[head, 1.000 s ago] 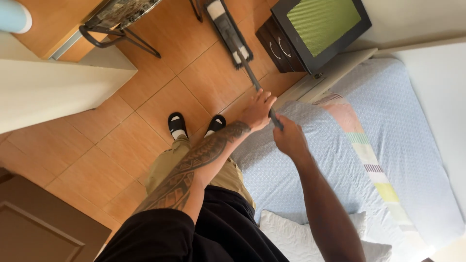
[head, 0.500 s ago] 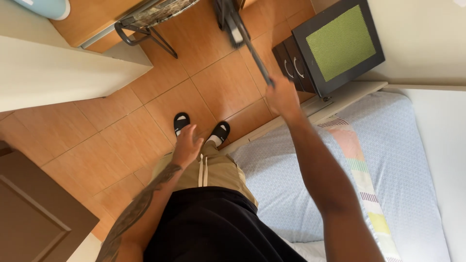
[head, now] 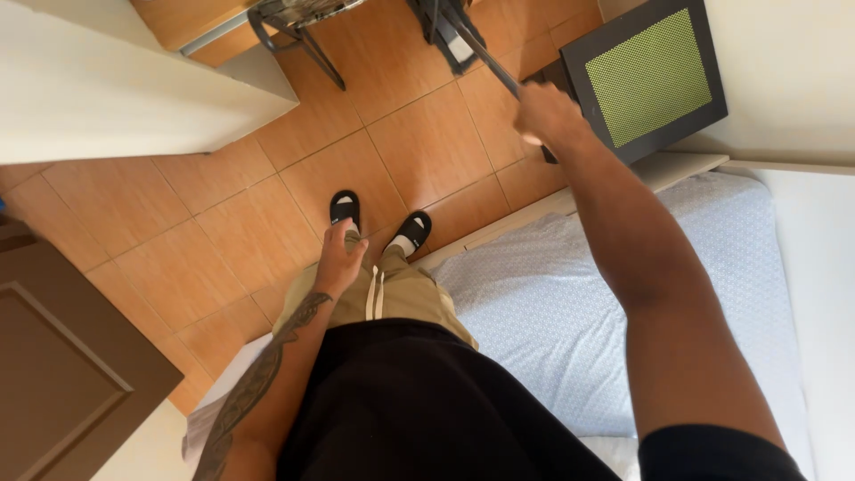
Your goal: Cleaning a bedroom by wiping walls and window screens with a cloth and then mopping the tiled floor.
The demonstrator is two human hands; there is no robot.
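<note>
the bed (head: 570, 294), spread with a pale blue patterned sheet, fills the lower right, its light wooden edge running on a slant from lower left up to the right. orange-brown floor tiles (head: 223, 232) take up the middle and left, with a white cabinet side (head: 107, 98) at upper left and a brown door (head: 62, 374) at lower left. a dark nightstand with a green mesh top (head: 646, 80) stands at the head of the bed, upper right. metal chair legs (head: 294, 36) show at the top edge.

the person stands beside the bed in khaki shorts and black slides (head: 378, 218) with white socks.

the right hand (head: 548, 116) is stretched out toward the nightstand, fingers curled shut around the lower end of a thin dark handle (head: 485, 58). the hand is blurred, so how the single fingers lie cannot be told. the handle's long axis runs on a diagonal, from the hand up and to the left, toward a dark and white cleaning tool head (head: 450, 36) on the floor near the top edge.

the left hand (head: 338, 263), on a tattooed forearm, hangs by the left thigh, fingers loosely curled and close together, holding nothing, touching or just above the shorts.
</note>
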